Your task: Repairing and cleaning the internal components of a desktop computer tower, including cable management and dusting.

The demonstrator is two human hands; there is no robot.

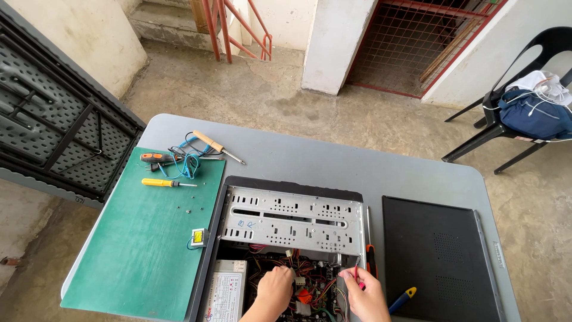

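From the head camera I see the open black-framed metal computer case [286,220] at the grey tabletop's [333,161] near edge — perforated steel tray, tangled coloured wires. My left hand [275,289] curls fingers into the wiring; my right hand [364,292] pinches a thin red-handled tool [357,275].

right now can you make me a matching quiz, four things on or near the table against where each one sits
Things:
1. yellow-handled screwdriver
2. black side panel
3. blue bag
4. left hand

Places:
A. on the black chair
B. inside the open computer case
C. on the green mat
D. flat on the table, right of the case

Pairs: 1-C, 2-D, 3-A, 4-B
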